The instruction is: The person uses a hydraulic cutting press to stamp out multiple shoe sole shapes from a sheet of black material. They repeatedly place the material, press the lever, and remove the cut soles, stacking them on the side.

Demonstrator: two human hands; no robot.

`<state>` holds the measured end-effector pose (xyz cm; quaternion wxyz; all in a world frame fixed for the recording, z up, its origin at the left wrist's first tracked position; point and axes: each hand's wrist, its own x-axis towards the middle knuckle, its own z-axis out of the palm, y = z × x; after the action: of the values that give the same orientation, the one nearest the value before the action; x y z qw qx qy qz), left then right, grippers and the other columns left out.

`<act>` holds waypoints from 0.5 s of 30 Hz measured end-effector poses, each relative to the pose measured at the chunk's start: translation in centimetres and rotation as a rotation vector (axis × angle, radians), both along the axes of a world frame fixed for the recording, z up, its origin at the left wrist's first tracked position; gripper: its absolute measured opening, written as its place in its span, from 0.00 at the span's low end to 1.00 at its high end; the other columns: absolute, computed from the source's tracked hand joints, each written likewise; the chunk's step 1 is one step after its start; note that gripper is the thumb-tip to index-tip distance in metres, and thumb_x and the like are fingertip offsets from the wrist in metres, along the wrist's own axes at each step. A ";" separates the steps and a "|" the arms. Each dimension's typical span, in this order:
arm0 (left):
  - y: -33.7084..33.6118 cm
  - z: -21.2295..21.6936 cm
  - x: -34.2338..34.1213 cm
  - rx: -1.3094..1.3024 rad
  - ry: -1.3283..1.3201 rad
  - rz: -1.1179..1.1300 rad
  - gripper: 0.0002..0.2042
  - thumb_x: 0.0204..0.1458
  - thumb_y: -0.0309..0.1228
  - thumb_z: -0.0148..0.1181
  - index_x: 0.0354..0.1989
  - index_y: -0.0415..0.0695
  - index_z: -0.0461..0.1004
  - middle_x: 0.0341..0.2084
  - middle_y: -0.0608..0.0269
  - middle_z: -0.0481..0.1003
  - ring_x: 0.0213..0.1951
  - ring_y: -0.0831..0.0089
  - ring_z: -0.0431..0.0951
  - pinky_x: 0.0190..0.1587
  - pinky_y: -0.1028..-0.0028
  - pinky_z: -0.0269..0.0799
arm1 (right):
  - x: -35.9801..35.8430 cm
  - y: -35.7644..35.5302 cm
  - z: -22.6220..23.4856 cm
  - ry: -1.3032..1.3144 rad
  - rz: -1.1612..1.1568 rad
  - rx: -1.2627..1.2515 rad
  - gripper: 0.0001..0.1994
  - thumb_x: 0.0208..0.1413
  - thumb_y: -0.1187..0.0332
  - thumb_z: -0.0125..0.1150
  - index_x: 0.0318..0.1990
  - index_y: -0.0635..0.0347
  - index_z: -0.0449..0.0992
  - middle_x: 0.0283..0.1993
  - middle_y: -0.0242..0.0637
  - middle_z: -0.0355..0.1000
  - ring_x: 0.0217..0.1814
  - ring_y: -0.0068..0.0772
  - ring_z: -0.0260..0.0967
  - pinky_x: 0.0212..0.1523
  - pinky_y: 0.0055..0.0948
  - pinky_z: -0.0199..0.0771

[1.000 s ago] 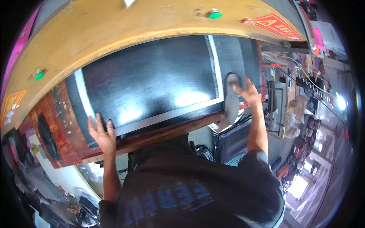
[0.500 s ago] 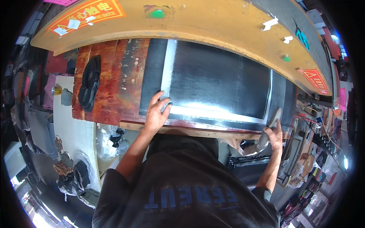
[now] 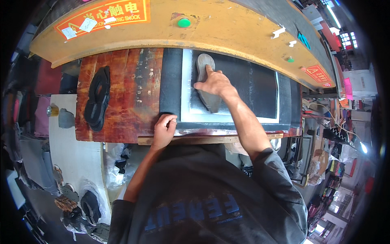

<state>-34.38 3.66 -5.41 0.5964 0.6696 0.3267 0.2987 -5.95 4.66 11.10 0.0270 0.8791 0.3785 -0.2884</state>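
My right hand reaches over a grey insole on a dark sheet with a pale border. Its thumb is at the insole's left edge, while the index finger presses on the upper part. The insole points away from me, near the sheet's left side. My left hand is curled at the near left corner of the black mat under the sheet. A dark curved edge shows just behind its fingers; what they hold, if anything, is hidden.
Over the far side of the worktable stretches a yellow machine beam with a green button. Several black insoles lie stacked at the left. A white board stands lower left, and a wooden strip runs along the front edge.
My right hand has carried the grey insole from the near right corner onto the sheet's left part. My left hand has drawn back toward the front edge and curled its fingers.
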 end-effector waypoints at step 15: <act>3.4 0.5 1.0 -0.007 0.098 -0.131 0.07 0.61 0.22 0.64 0.45 0.42 0.84 0.31 0.55 0.80 0.32 0.60 0.82 0.35 0.65 0.76 | 5.5 -5.2 -0.2 -0.099 -0.061 0.210 0.35 0.64 0.43 0.65 0.69 0.61 0.75 0.66 0.57 0.74 0.67 0.54 0.75 0.66 0.43 0.75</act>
<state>-33.40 7.07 -4.93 0.6003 0.7011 0.3123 0.2247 -0.45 -0.56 10.91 -0.0555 0.9013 0.3780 -0.2041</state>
